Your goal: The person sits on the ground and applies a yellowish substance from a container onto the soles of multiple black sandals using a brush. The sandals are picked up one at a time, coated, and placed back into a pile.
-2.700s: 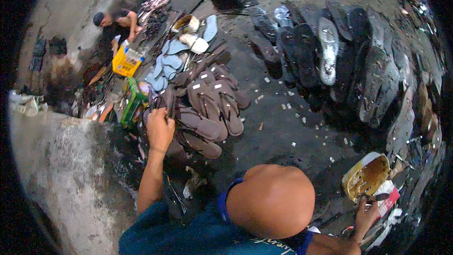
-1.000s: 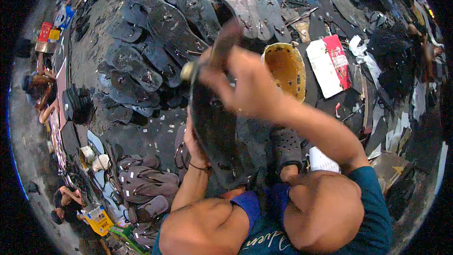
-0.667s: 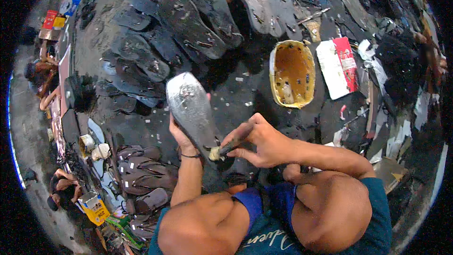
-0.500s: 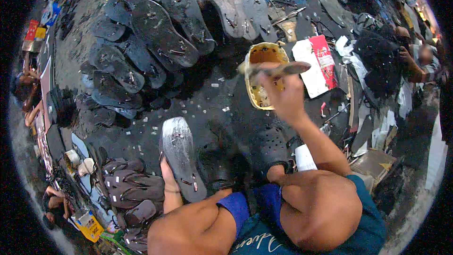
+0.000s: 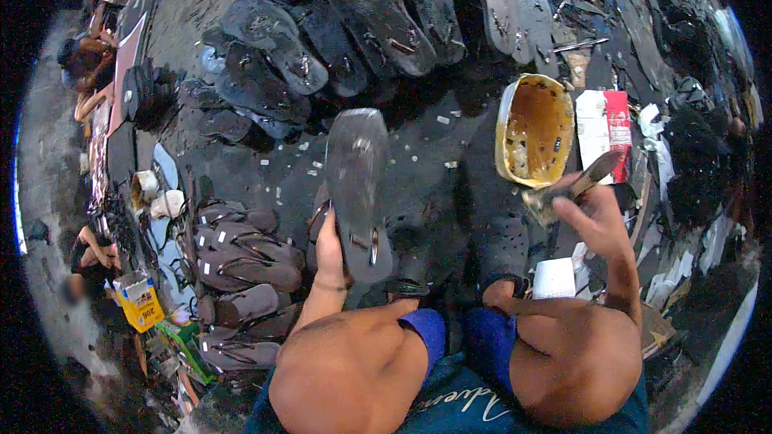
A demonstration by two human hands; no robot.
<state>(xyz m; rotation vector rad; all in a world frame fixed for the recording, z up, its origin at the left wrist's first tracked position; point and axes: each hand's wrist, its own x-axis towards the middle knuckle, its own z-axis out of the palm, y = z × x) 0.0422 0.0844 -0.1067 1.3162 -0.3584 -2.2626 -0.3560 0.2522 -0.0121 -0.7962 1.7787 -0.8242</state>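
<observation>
My left hand (image 5: 328, 253) is closed on the edge of a dark flip-flop (image 5: 358, 181), holding it with its underside up. A pale streaked patch shows on its wide end, and a strap end sits near its narrow end. In my right hand (image 5: 597, 213) is a short brush (image 5: 593, 175), its frayed bristles pointing left. Those bristles are just beyond the near rim of a yellowish tub (image 5: 504, 124), whose inner walls are coated amber with dark flecks. Whether the bristles touch the rim I cannot tell.
Stacked dark soles (image 5: 378, 12) fill the far side. Finished-looking flip-flops (image 5: 249, 253) lie in rows at my left. Beside the tub is a red and white card (image 5: 603, 128); a white roll-shaped thing (image 5: 553, 278) stands by my right foot. Other people sit at far left.
The brush has come from over the tub to its near side. My left hand has raised the flip-flop farther from my knee. The surroundings have shifted rightward in view.
</observation>
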